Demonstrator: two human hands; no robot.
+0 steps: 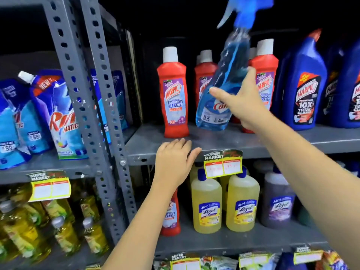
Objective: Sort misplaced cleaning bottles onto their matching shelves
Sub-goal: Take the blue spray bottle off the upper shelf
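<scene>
Nearest me, her right hand (244, 98) grips a tilted blue spray bottle (224, 84) (blurred) above the grey shelf (224, 141) among red Harpic bottles (173, 94), while the left hand (173, 162) rests open-fingered on the shelf edge.

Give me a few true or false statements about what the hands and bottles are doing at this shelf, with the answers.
1. The right hand holds a blue spray bottle. True.
2. The spray bottle stands upright on the shelf. False: it is tilted and lifted off the shelf.
3. The left hand grips a red bottle. False: it is open and empty at the shelf edge.
4. A red bottle stands beside yellow bottles on the lower shelf. True.
</scene>
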